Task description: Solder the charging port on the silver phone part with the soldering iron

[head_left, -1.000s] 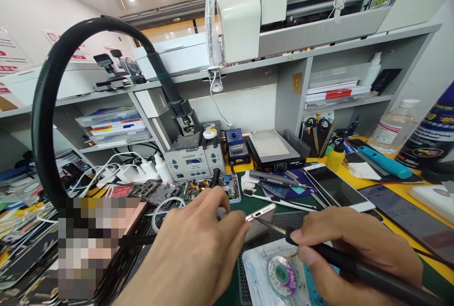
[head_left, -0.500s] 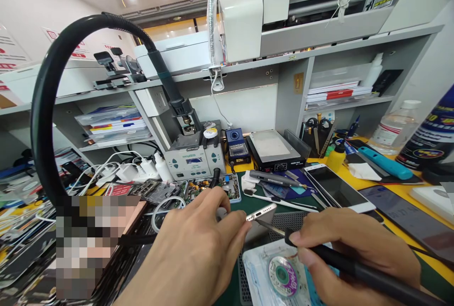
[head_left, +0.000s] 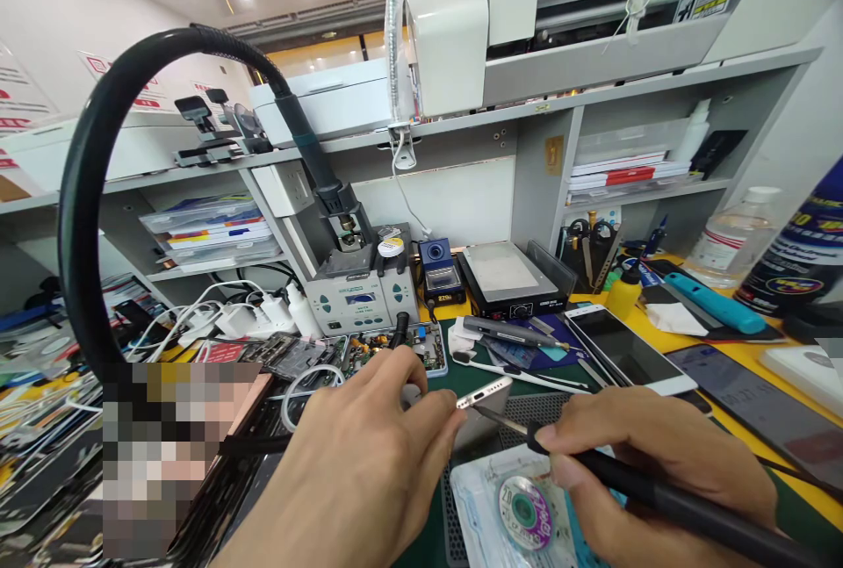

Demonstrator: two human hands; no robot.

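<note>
Under a long gray shelf (head_left: 461, 125), a black hose (head_left: 89, 129) arches over a crowded bench, its curve leaving room for both hands. A green mat (head_left: 421, 542) lies beneath the work. The left hand (head_left: 369, 436) reaches in, its fingers pressed together, pinching a silver phone (head_left: 471, 438) near one corner; where the thumb sits is hard to tell. The phone is raised above a black mesh pad (head_left: 454, 542), tilted with its end upward, likely to bring that end into view. The right hand (head_left: 659, 454) pinches a black-handled tool (head_left: 659, 498) like a pen between thumb and forefinger, barely open, presumably for fine control. Below them, a spool (head_left: 541, 517) lies in a clear bag. The tool's thin metal tip (head_left: 501, 420) meets the phone's edge beside the small port (head_left: 479, 396), though exact contact is unclear.
</note>
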